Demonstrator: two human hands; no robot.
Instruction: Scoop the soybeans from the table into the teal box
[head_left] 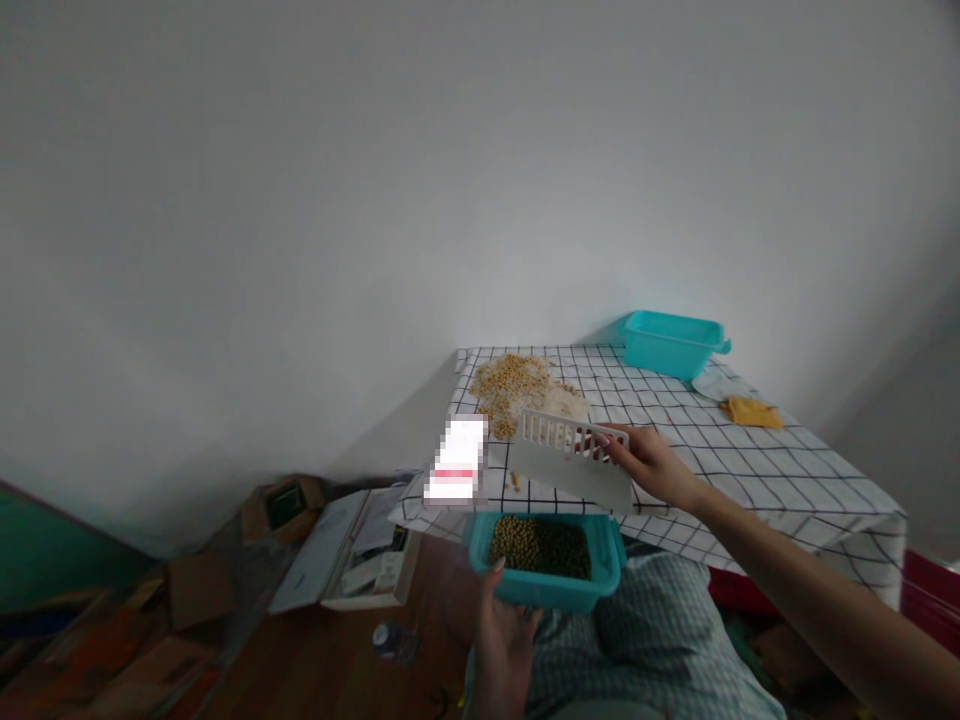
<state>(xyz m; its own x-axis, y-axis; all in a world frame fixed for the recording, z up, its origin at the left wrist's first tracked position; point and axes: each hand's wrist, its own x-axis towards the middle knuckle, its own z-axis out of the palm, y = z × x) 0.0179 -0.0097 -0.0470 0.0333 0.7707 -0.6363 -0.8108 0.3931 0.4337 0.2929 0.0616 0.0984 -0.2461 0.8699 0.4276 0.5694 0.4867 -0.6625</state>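
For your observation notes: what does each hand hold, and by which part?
The right hand grips the white slotted tray by its right end. The left hand holds the teal bin by its near wall.

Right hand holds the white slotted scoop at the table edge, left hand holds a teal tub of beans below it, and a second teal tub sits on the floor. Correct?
Not quite. In the head view the second teal tub sits on the checked table, at its far edge. The right hand does hold the white slotted scoop; the left hand holds the teal tub of beans.

Matt plastic tub (551, 590), checked cloth (750, 470)
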